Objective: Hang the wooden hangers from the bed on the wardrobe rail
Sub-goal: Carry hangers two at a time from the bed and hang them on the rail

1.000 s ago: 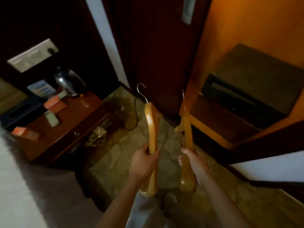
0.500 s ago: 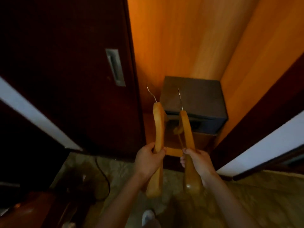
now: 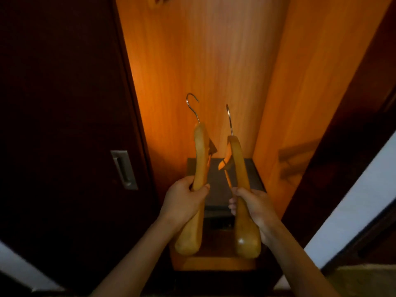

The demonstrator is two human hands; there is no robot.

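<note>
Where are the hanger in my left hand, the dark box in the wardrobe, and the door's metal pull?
left-hand hanger (image 3: 201, 151), head view, on its wooden arm above the grip.
dark box (image 3: 217, 194), head view, on its top face.
metal pull (image 3: 124, 169), head view, on its recessed middle.

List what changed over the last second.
The person turned to face the open wardrobe, raising the left hanger and right hanger: their hooks now stand against the wardrobe's back panel, above the dark safe. Unchanged: left hand and right hand each grip one hanger, hooks up; nothing let go or hung.
</note>
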